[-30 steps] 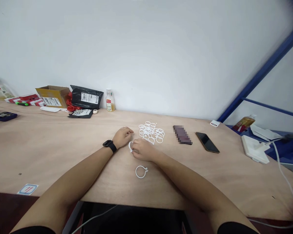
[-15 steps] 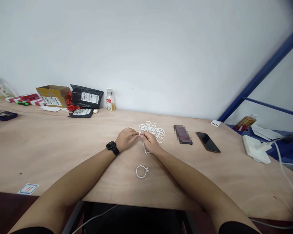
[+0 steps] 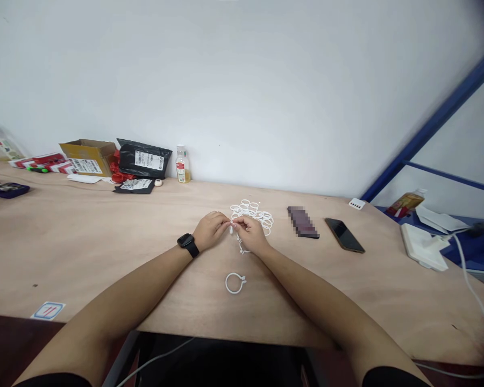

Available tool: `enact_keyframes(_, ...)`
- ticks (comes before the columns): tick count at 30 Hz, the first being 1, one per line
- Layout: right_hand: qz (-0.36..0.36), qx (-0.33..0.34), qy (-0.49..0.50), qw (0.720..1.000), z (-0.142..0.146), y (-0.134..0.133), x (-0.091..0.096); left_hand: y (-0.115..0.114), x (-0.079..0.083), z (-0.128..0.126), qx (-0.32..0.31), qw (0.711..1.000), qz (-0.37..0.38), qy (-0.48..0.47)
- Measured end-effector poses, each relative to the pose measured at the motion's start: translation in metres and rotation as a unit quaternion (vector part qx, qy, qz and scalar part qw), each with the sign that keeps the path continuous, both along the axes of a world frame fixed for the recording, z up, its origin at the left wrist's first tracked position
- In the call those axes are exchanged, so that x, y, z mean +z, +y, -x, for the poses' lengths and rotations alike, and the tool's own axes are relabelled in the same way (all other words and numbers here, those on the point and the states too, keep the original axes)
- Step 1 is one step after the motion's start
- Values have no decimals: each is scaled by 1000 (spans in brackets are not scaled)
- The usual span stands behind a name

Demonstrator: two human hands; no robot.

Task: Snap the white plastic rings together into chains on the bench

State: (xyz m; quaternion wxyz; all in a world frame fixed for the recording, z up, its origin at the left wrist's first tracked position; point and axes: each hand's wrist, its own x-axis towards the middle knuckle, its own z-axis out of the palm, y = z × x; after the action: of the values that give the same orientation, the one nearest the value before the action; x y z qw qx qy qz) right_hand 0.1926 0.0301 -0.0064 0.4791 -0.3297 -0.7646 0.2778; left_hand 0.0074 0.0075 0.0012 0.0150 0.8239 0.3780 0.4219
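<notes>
A white plastic curtain ring [image 3: 231, 230], seen nearly edge-on, is pinched between the fingertips of both my hands. My left hand [image 3: 210, 231], with a black watch on its wrist, is closed on it from the left. From the right my right hand [image 3: 251, 235] grips it, fingertips almost touching those of the left. Just beyond the hands lies a pile of white curtain rings [image 3: 265, 217], partly covered by my right hand. Another curtain ring [image 3: 244, 246] shows beside the right palm. Nearer the table's front edge one single curtain ring [image 3: 234, 283] lies flat, its small tab pointing right.
Two phones, one pixelated [image 3: 303, 222] and one dark-screened [image 3: 344, 235], lie right of the pile on the wooden table [image 3: 145, 226]. A white power strip [image 3: 421, 247] with a cable stands far right. A bottle [image 3: 183, 164], a black parcel [image 3: 144, 159] and a cardboard box [image 3: 89, 157] stand along the wall.
The held ring has turned so that it now hangs below my fingertips, where it was mostly hidden before. My hands stay in nearly the same place; the other rings have not moved.
</notes>
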Motion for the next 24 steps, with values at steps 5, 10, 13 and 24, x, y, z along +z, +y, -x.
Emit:
enact_keyframes(5, 3, 17, -7, 1000, -4, -2, 5, -1, 0, -5, 0, 1000, -9, 21)
enact_keyframes(10, -39, -39, -39, 998, -3, -1, 5, 0, 0, -7, 43, 999, 11, -17)
enact_keyframes(13, -134, -82, -106, 982, -15, 10, 6, -1, -2, -10, 32, 999, 10, -4)
enact_keyframes(24, -140, -128, -163, 968, -41, 40, -6, -1, -16, -11, -6, 987, 72, 145)
